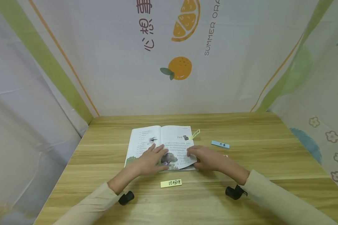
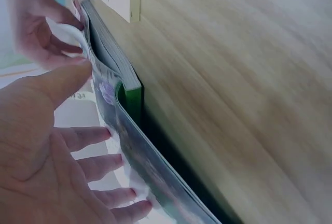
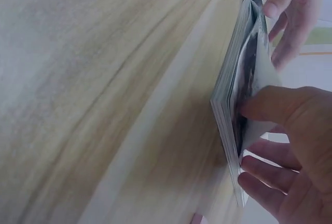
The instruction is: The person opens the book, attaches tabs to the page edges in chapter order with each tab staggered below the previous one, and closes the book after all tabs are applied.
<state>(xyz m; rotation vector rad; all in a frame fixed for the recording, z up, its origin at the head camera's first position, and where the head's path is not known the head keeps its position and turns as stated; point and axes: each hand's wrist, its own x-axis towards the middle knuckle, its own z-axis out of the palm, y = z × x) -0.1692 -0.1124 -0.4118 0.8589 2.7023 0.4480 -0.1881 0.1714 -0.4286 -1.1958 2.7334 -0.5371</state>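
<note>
An open book point(image 1: 142, 132) with printed text and ink-style pictures lies on the wooden table. My left hand point(image 1: 149, 161) rests across its lower middle, fingers spread and nearly straight. At the lower right corner, my right hand point(image 1: 209, 157) pinches a page point(image 1: 183, 157), which is lifted and bowed. In the right wrist view the thumb point(image 3: 264, 105) is under that page point(image 3: 267, 71), with fingers on its other side. A yellow sticky tab point(image 1: 195, 134) with handwriting sticks out from the book's right edge.
A yellow sticky-note pad point(image 1: 171, 183) with handwriting lies in front of the book. To the right lies a blue pad point(image 1: 220, 144); a pinkish one point(image 1: 226, 156) is partly hidden behind my right hand. A white printed curtain point(image 1: 124, 78) hangs behind the table.
</note>
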